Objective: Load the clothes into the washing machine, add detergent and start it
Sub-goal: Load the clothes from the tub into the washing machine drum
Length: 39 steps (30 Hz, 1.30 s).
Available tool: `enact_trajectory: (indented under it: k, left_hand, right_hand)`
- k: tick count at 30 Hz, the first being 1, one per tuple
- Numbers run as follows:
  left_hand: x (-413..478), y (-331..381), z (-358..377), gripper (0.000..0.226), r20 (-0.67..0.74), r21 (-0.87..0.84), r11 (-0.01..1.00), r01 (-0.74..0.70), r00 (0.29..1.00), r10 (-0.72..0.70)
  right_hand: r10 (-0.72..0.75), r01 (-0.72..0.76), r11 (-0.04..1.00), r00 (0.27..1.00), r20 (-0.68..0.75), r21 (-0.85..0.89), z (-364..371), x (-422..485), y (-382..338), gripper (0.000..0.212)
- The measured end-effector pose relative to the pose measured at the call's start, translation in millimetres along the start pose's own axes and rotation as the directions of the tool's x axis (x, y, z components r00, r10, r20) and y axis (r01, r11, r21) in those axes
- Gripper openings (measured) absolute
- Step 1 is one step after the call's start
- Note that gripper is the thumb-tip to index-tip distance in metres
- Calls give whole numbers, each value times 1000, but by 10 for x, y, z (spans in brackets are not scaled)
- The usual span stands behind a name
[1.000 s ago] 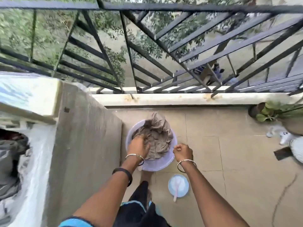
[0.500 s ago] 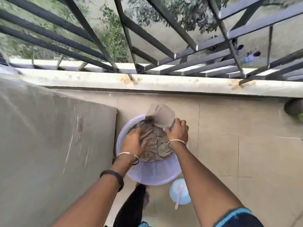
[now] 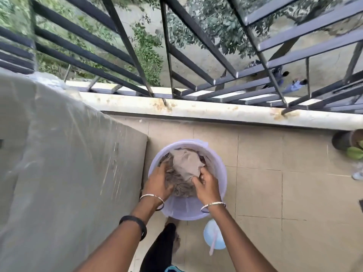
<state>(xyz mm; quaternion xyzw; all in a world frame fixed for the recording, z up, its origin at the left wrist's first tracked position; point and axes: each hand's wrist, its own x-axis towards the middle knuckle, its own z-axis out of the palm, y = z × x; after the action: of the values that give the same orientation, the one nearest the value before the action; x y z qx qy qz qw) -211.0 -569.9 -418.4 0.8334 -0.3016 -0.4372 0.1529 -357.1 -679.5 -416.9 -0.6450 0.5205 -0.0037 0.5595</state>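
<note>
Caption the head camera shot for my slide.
Left hand and right hand hold brown clothes in a lilac bucket.

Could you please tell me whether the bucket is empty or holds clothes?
Not empty: bunched brownish clothes lie in the bucket, gripped by the left hand and right hand.

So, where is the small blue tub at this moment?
In the head view, the small blue tub stands on the tiled floor, bottom centre, just nearer than the white bucket and right of the person's leg.
</note>
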Motion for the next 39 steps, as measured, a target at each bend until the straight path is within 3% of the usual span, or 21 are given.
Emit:
enact_trajectory:
  k: [2,5,8,10,12,14,16,18,21,22,24,27,29,32,35,37,39]
  left_hand:
    - [-166,92,-73,90,46,31,999,-19,999,17]
    - [-444,248,-194,108,105,78,991,-111,989,102]
    - [-790,396,-282,113,157,128,982,-142,980,121]
    - [-1025,410,-256,107,140,58,997,-47,989,39]
    - [-1264,406,-242,76,127,-166,985,55,991,-34]
    - [-1584,470,-277,45,58,-289,956,58,997,-43]
    - [-1943,530,-368,49,-15,-473,876,89,994,-109]
    - [-1858,258,-292,64,-123,-398,915,59,985,-117]
    - [-1848,166,-490,40,-158,-253,965,71,981,-113]
    - [-2102,379,-751,27,-212,-134,991,0,977,-29]
    - [-2631,808,-1217,20,-309,-111,987,-113,948,74]
    - [-3121,1152,-1748,20,-486,-99,972,-213,863,140]
    - [-3394,1315,-2093,19,-502,-12,971,-240,841,202]
    - [-3835,1511,-2539,21,-542,-48,931,-362,792,280]
    - [-4247,1606,-2864,23,-565,-60,870,-490,735,375]
    - [-4505,1617,-3090,20,-584,-56,805,-591,673,453]
    - [-4751,1634,-3296,19,-621,-36,763,-646,612,489]
  right_hand:
    - [0,1,998,1000,-22,67,-83,-320,-152,14]
    - [12,1,987,997,-81,161,-297,-717,-373,17]
    - [18,23,941,993,-120,338,-482,-1144,-725,16]
    - [-20,73,898,992,-124,434,-559,-1485,-1012,21]
    - [-65,114,827,992,-107,550,-604,-1850,-1297,28]
    - [-101,134,748,991,-88,650,-626,-2213,-1552,33]
    - [-147,157,705,986,-74,691,-625,-2585,-1764,35]
    - [-192,205,686,976,-98,698,-638,-2896,-1914,33]
    - [-273,340,664,939,-208,665,-776,-3340,-2113,15]
    - [-276,380,649,925,-262,659,-852,-3459,-2156,12]
    - [-245,446,635,891,-383,631,-1031,-3607,-2159,16]
    - [-189,474,752,821,-539,458,-1243,-3675,-1948,31]
    - [-154,378,873,814,-560,309,-1281,-3658,-1741,38]
    - [-72,175,969,874,-480,174,-1175,-3770,-1599,44]
    - [-75,87,996,956,-284,29,-935,-3887,-1593,67]
    - [-136,130,990,985,-106,-62,-732,-3925,-1640,89]
    - [-195,190,970,981,-20,-154,-560,-3839,-1663,109]
